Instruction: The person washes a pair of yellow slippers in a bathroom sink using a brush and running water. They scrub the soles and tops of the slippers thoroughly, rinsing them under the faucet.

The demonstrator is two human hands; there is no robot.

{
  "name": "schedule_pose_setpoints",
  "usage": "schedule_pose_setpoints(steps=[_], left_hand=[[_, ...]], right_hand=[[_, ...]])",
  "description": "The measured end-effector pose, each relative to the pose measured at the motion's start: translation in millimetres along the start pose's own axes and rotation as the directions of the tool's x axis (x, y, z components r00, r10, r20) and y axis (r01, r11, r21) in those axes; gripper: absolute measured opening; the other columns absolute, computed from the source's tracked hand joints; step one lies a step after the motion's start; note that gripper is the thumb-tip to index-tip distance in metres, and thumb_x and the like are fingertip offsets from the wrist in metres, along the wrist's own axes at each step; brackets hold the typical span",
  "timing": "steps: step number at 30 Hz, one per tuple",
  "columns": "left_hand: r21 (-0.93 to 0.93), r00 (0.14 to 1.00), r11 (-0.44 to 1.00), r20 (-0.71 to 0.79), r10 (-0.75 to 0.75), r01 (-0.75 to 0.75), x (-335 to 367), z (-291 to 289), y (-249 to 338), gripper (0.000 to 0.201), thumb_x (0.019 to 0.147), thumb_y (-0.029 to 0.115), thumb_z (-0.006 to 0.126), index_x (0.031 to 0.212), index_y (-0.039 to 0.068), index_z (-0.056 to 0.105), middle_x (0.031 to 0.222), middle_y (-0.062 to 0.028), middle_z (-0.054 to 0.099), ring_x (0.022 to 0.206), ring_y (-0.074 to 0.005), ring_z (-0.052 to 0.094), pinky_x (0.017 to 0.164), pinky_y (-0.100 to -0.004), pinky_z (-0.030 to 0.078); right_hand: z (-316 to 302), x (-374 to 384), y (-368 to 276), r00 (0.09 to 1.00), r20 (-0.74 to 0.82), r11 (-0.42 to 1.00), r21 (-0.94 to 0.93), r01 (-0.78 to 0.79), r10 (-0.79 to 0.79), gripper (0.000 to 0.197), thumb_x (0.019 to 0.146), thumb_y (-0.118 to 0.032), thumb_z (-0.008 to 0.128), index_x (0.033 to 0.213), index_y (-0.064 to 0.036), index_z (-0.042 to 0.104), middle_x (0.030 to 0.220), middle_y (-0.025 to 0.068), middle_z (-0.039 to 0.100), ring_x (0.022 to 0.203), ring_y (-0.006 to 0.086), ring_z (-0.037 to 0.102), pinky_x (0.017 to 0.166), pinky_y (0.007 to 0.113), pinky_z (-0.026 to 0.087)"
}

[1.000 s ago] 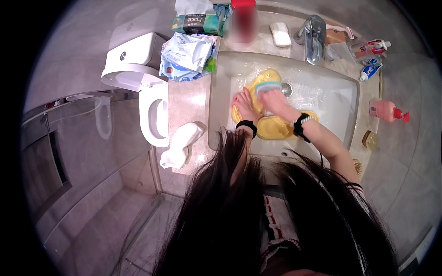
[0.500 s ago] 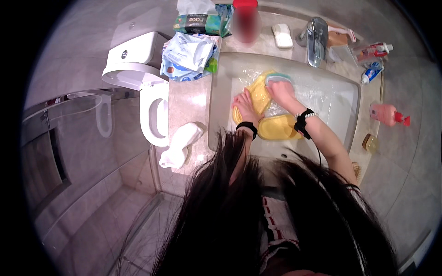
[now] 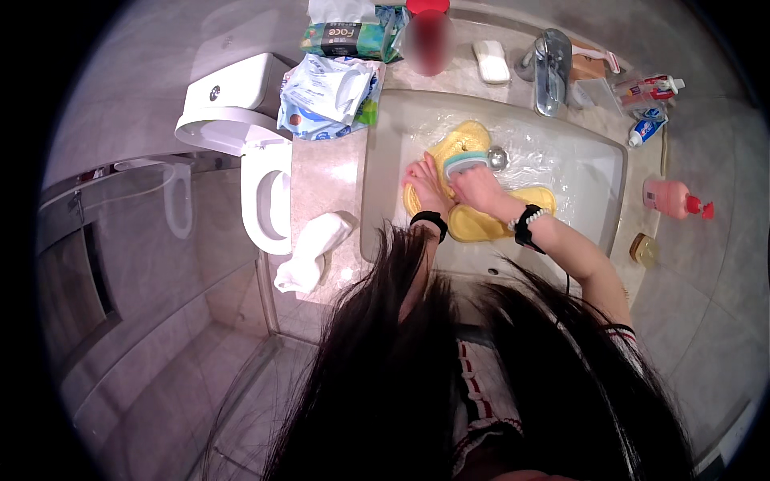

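A wet yellow slipper (image 3: 465, 136) with a textured surface lies slantwise in the white sink (image 3: 585, 172). My left hand (image 3: 427, 180) grips its near left part, fingers over the edge. Closed around a scrub brush with a pale blue and white back (image 3: 467, 163), my right hand (image 3: 479, 191) presses it on the middle of that slipper; the bristles are hidden. A second yellow slipper (image 3: 485, 228) rests nearer me, partly under my right hand and wrist. Water glistens in the basin around the metal drain (image 3: 497, 158).
Behind the sink stand a faucet (image 3: 552, 72), a white soap bar (image 3: 491, 62), a red-lidded container (image 3: 427, 40) and tissue packs (image 3: 345, 40). A pink pump bottle (image 3: 670, 198) is at the right. White cloth (image 3: 314, 252) lies on the left counter, beside the toilet (image 3: 269, 196).
My right hand has drawn the brush toward me and left along the slipper, uncovering its far end and the drain. My left hand stays nearly in place.
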State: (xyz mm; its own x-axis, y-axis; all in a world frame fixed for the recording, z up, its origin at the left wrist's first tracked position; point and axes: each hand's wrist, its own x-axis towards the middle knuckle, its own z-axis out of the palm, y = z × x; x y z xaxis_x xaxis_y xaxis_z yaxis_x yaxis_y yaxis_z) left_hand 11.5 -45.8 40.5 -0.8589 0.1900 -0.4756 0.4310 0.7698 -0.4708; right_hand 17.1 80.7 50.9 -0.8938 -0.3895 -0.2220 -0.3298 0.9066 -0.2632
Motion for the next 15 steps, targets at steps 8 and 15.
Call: schedule_pose_setpoints(steps=[8, 15], left_hand=[[-0.033, 0.996, 0.999, 0.083, 0.032, -0.029, -2.0, -13.7, -6.3, 0.123, 0.063, 0.086, 0.044, 0.146, 0.000, 0.015, 0.122, -0.0143, 0.044, 0.101, -0.0303, 0.043, 0.070, -0.0449, 0.044], [-0.059, 0.999, 0.998, 0.031, 0.011, -0.009, 0.0, -5.9, -2.5, 0.124, 0.061, 0.085, 0.048, 0.145, -0.001, 0.016, 0.119, -0.0141, 0.044, 0.102, -0.0302, 0.043, 0.072, -0.0444, 0.043]], right_hand=[[-3.7, 14.1, 17.8, 0.986, -0.026, 0.985, -0.046, -0.164, 0.163, 0.018, 0.079, -0.021, 0.060, 0.071, -0.0056, 0.065, 0.063, 0.0151, 0.063, 0.059, 0.0297, 0.064, 0.055, 0.041, 0.050], [-7.3, 11.9, 24.7, 0.996, -0.039, 0.993, -0.079, -0.087, 0.084, 0.019, 0.076, -0.023, 0.061, 0.069, -0.0059, 0.065, 0.062, 0.0139, 0.062, 0.055, 0.0291, 0.063, 0.054, 0.042, 0.051]])
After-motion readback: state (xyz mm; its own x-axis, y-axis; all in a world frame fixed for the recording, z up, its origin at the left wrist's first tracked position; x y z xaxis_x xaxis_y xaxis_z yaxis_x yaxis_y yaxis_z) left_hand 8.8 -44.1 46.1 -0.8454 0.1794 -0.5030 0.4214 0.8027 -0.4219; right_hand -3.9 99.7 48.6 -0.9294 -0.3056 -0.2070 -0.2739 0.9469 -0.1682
